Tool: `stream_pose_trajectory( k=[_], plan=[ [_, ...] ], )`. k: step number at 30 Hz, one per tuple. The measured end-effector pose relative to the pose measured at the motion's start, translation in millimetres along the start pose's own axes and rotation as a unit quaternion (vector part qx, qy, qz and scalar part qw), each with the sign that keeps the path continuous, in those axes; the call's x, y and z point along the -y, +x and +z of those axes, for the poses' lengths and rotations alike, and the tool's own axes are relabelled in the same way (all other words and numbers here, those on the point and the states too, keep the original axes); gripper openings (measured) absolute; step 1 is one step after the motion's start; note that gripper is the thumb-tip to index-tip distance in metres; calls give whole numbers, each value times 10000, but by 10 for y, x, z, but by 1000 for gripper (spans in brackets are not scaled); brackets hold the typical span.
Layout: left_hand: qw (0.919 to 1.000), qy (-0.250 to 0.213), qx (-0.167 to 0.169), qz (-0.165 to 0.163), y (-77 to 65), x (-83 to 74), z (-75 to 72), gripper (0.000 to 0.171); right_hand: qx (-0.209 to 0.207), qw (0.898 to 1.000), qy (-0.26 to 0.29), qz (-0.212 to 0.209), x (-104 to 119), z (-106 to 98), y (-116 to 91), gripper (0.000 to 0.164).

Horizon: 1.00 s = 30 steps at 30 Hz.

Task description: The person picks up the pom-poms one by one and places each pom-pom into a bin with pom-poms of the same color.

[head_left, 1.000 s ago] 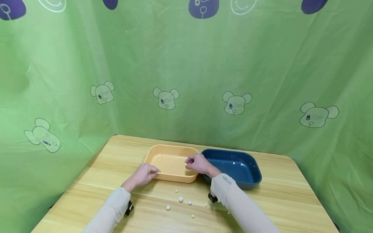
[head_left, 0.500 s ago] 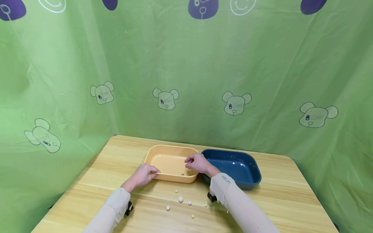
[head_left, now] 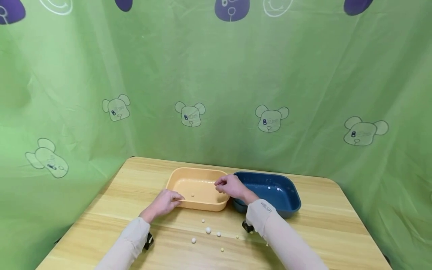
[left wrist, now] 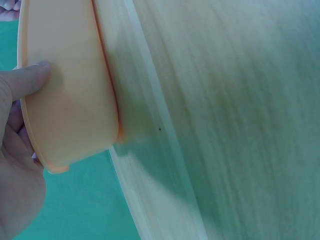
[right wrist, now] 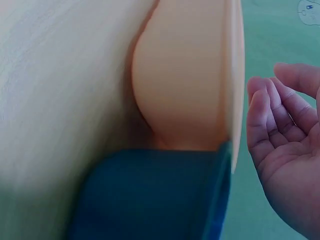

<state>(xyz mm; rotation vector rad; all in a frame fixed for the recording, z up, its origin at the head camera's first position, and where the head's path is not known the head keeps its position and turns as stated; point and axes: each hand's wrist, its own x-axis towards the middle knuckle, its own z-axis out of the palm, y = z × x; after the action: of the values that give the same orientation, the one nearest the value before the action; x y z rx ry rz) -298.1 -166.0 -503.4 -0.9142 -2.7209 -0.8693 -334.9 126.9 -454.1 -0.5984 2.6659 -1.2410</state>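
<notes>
My left hand (head_left: 164,203) grips the near left rim of a light orange basin (head_left: 202,206); in the left wrist view its thumb lies against the outer wall. A small pale ball (head_left: 192,195) lies inside this basin. Over the basin's right end hovers my right hand (head_left: 231,186), its fingers loosely bent and nothing between them, as the right wrist view shows. A dark blue basin (head_left: 294,200) stands right beside the orange one, with two small white balls (head_left: 269,188) visible in it.
Several loose balls lie on the wooden table (head_left: 141,180) in front of the basins, among them a larger white ball (head_left: 208,230) and a small yellow ball (head_left: 222,249). A green curtain (head_left: 229,146) hangs behind the table.
My right hand has let go of a small yellowish ball, which dropped into the orange basin and rolled left. My left hand keeps its hold on the rim.
</notes>
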Motion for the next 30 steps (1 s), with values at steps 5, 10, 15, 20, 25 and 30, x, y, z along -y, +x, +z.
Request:
stream_pose_trajectory(
  k=[5, 10, 15, 20, 25, 30],
  plan=[
    [10000, 45, 0, 87, -1, 4, -4, 12, 162, 9996, -168, -176, 46, -111, -99, 11],
    [9999, 34, -5, 97, 3, -9, -13, 12, 292, 9991, -289, -142, 49, -236, -238, 11],
    [9999, 71, -31, 126, 9, -23, -22, 12, 259, 9984, -433, -262, 4, -354, -402, 10],
    [10000, 63, 32, 46, 7, -21, -10, 11, 300, 9979, -436, -360, -46, -463, -577, 12],
    [9999, -20, 92, -74, -1, -22, 5, 11, 297, 9975, -494, -403, -118, -544, -741, 13],
    [9999, -20, 114, -117, 3, -8, 16, 11, 266, 9970, -601, -405, -220, -601, -906, 13]
  ],
)
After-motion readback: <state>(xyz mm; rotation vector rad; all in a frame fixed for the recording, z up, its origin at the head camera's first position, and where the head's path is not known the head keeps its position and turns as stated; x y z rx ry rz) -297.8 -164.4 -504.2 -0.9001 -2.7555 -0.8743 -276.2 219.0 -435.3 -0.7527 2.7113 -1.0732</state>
